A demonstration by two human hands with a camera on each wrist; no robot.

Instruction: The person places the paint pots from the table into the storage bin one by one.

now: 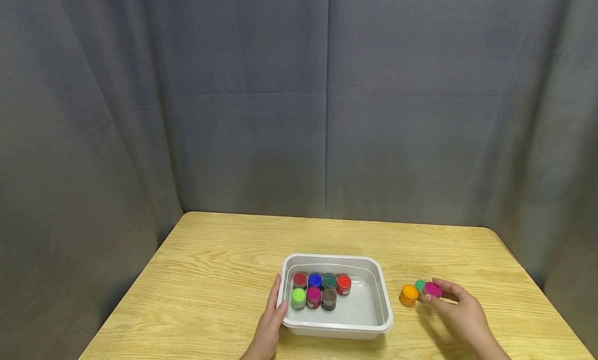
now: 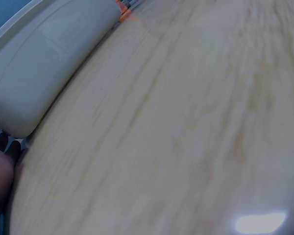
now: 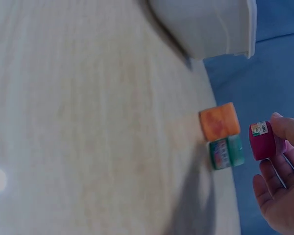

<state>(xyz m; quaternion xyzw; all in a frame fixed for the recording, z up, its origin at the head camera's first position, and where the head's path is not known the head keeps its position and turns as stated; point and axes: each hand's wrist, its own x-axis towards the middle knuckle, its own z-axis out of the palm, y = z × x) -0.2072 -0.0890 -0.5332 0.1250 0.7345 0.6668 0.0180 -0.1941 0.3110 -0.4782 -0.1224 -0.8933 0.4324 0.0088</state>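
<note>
In the head view a white plastic tray [image 1: 338,327] holds several small paint jars in two rows, among them a blue jar [image 1: 315,280], a lime green jar [image 1: 298,298] and a brown jar [image 1: 329,300]. My left hand [image 1: 270,318] holds the tray's left side, thumb at the rim. To the right of the tray, my right hand [image 1: 460,309] pinches a magenta paint jar [image 3: 262,142] between thumb and fingers, raised off the table in the right wrist view. Close by stand an orange jar [image 1: 408,295] and a green jar [image 3: 226,152], side by side.
The wooden table [image 1: 210,277] extends around the tray on all sides. Grey curtains [image 1: 261,116] hang behind it and at both sides. The right part of the tray floor [image 1: 362,305] is bare.
</note>
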